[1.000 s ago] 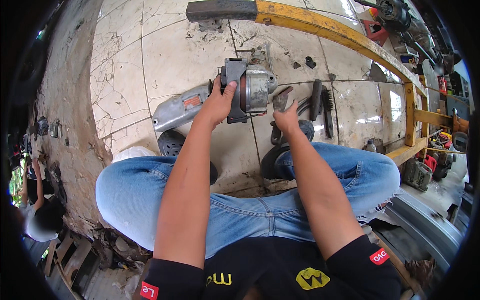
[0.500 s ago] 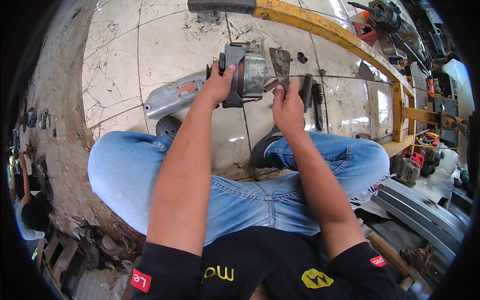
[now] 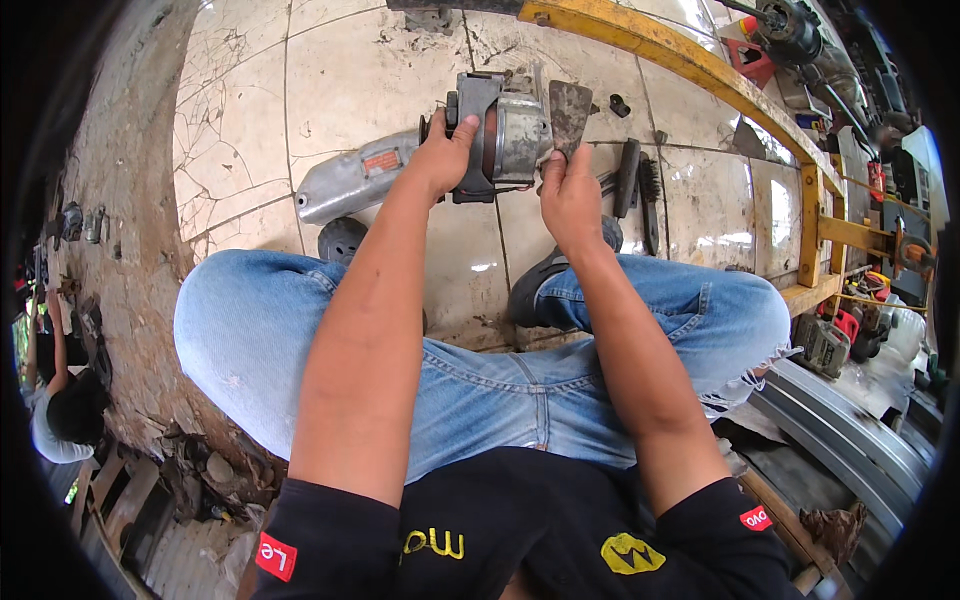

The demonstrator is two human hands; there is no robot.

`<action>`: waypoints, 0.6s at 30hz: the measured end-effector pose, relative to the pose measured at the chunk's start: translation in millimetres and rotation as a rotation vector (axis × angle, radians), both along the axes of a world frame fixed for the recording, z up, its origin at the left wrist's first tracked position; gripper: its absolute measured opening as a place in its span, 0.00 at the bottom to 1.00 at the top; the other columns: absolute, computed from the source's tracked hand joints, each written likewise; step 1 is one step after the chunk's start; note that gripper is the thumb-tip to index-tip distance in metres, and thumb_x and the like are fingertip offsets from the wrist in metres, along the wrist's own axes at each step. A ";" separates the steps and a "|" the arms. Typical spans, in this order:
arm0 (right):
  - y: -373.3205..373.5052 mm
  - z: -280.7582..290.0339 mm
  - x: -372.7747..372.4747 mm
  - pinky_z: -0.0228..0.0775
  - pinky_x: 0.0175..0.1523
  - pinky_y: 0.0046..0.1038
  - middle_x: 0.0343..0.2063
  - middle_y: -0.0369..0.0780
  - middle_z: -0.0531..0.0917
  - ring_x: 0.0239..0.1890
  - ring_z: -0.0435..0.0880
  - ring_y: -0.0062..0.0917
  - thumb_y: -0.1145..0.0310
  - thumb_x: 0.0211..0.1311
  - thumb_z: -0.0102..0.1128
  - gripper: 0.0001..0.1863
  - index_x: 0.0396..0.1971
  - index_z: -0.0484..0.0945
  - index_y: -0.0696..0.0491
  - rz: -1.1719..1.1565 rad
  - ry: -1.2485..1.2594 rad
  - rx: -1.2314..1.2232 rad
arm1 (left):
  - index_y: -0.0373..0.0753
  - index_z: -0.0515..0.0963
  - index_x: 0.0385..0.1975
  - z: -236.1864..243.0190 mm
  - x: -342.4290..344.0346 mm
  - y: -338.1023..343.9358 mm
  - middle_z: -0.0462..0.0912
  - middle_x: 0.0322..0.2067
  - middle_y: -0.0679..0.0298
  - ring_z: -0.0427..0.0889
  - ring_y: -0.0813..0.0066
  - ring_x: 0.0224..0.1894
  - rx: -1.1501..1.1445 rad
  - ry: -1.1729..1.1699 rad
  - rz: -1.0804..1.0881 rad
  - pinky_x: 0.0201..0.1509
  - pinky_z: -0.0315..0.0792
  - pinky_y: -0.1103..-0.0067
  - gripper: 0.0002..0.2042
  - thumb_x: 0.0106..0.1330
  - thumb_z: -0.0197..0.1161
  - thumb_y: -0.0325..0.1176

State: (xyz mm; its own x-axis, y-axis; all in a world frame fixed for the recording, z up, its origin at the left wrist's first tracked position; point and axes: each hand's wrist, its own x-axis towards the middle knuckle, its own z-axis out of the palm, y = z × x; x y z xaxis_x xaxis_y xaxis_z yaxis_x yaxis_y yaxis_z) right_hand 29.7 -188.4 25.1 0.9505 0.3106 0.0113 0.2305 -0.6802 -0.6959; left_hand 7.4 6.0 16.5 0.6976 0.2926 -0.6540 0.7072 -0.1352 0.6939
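Grey metal, dull and scuffed, forms the power tool lying on the cracked tile floor in the upper centre of the frame, its long handle pointing to the left. Left hand: closed over the dark middle section of the tool, thumb on top. Right hand: fingers pinched on the lower part of a flat metal scraper, whose blade stands upright and touches the tool's right end. Just right of that hand lie a dark hand tool and a wire brush, side by side on the tiles. Farther right, a yellow steel frame curves along the upper right edge. Blue jeans fill the centre below.
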 end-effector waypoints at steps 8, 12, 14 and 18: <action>3.8 -4.0 4.1 0.67 0.35 0.54 0.24 0.60 0.79 0.30 0.79 0.60 0.66 0.72 0.48 0.11 0.41 0.61 0.58 0.005 0.085 -0.008 | 0.48 0.41 0.75 -5.9 2.7 3.4 0.65 0.67 0.50 0.73 0.53 0.60 0.045 -0.011 -0.040 0.43 0.77 0.62 0.44 0.68 0.42 0.69; 7.6 6.9 2.1 0.67 0.37 0.55 0.25 0.63 0.79 0.32 0.78 0.62 0.67 0.71 0.49 0.12 0.40 0.60 0.59 -0.116 0.185 0.153 | 0.48 0.41 0.75 -5.2 -0.6 3.7 0.64 0.67 0.50 0.74 0.53 0.59 0.016 -0.018 -0.044 0.42 0.78 0.62 0.44 0.68 0.42 0.70; 6.4 1.4 4.0 0.68 0.38 0.53 0.25 0.61 0.79 0.32 0.78 0.61 0.66 0.72 0.48 0.11 0.39 0.62 0.59 0.004 0.151 0.038 | 0.48 0.41 0.75 -7.5 2.5 4.4 0.64 0.67 0.50 0.74 0.53 0.59 0.035 -0.016 -0.052 0.41 0.78 0.62 0.44 0.68 0.42 0.70; 6.9 2.3 4.6 0.68 0.37 0.50 0.24 0.58 0.79 0.31 0.80 0.58 0.65 0.72 0.48 0.11 0.38 0.62 0.58 -0.085 0.157 0.062 | 0.46 0.40 0.75 -7.6 -0.2 3.8 0.64 0.67 0.48 0.74 0.52 0.60 0.016 -0.032 -0.029 0.43 0.78 0.62 0.45 0.68 0.43 0.69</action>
State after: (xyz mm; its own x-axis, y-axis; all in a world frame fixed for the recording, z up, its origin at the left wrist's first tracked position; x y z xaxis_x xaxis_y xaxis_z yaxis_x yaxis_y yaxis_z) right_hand 34.3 -181.6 27.4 0.9649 0.2322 -0.1226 0.0592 -0.6472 -0.7601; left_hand 7.2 9.8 8.9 0.7263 0.2821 -0.6268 0.6805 -0.1663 0.7137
